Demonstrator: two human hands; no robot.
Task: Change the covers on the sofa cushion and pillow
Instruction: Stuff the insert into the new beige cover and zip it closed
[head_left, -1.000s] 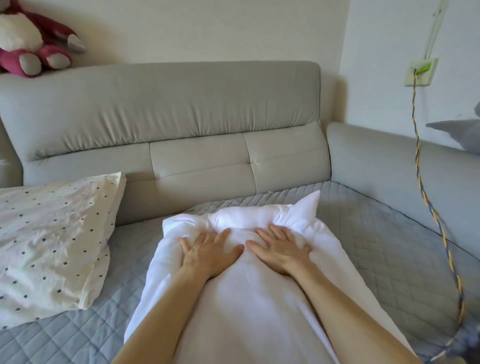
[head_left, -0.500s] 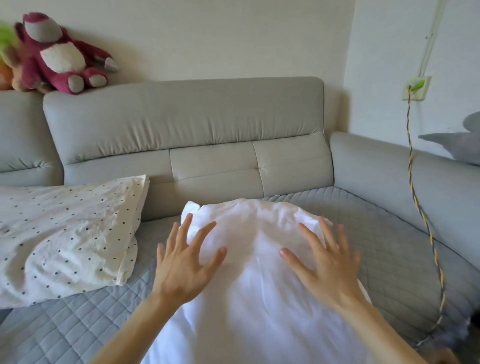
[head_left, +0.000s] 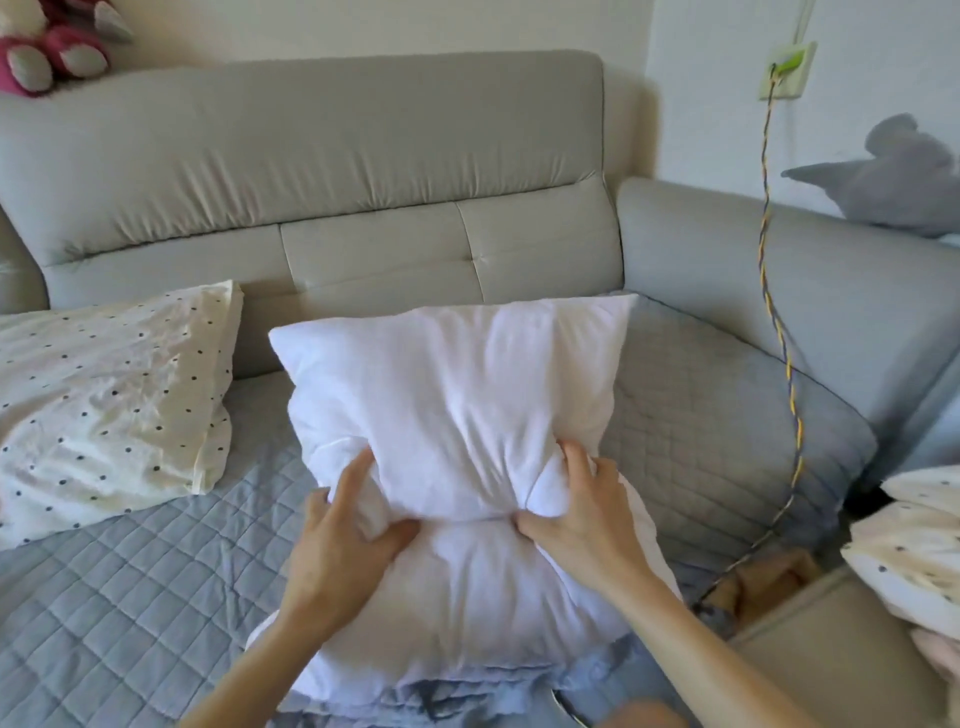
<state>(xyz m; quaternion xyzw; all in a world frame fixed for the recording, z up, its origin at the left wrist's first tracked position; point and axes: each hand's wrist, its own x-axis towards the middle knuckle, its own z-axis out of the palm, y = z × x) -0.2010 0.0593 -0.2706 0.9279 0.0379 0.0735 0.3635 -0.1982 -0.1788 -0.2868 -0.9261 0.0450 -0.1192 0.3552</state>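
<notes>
A plain white pillow (head_left: 452, 395) stands on the sofa seat in front of me, its far end raised toward the backrest. My left hand (head_left: 337, 535) grips a bunched fold of its fabric at the lower left. My right hand (head_left: 576, 509) grips a fold at the lower right, fingers curled into the cloth. A cream pillow with dark dots (head_left: 104, 395) lies on the seat to the left, apart from both hands.
The grey sofa backrest (head_left: 311, 156) and armrest (head_left: 779, 270) enclose a quilted blue seat cover (head_left: 130, 597). A twisted cable (head_left: 779, 338) hangs from a wall socket (head_left: 787, 70). Dotted fabric (head_left: 914, 545) lies at the right edge. Plush toys, one pink (head_left: 52, 47), one grey (head_left: 893, 176), sit on the sofa.
Both hands went from pressing flat, to lifted with spread fingers, to gripping the white pillow's lower part. The pillow's far end has come up off the seat.
</notes>
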